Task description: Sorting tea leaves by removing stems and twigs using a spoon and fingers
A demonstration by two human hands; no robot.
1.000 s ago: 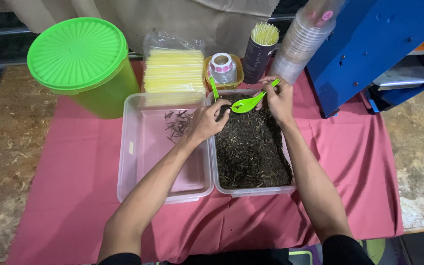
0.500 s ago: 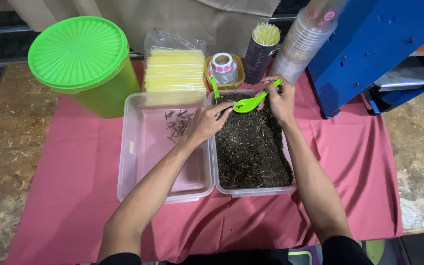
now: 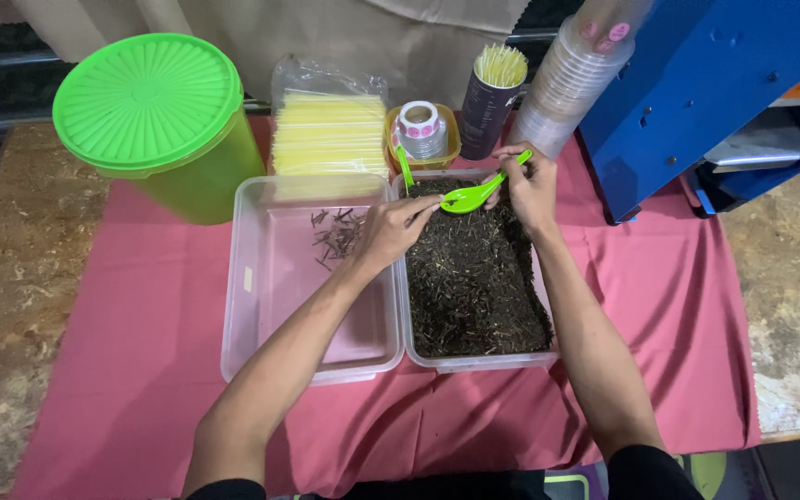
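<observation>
From the head view, the person is leaning over the worktop (image 3: 30, 278) with both hands at the far end of a clear tub of dark dried leaves (image 3: 474, 278). The right hand (image 3: 530, 190) is gripping the handle of a green spoon (image 3: 468, 195), which has lifted slightly since a moment ago and is now hovering just above the leaves. The left hand (image 3: 391, 230) is pinching at the leaves beside the spoon's bowl, fingers closed; I cannot tell whether it is holding a piece. A few dark twigs (image 3: 335, 233) are lying in the neighbouring clear tub (image 3: 270, 306), suggesting sorting is going on. A green lidded bucket (image 3: 155, 120) is standing behind.
</observation>
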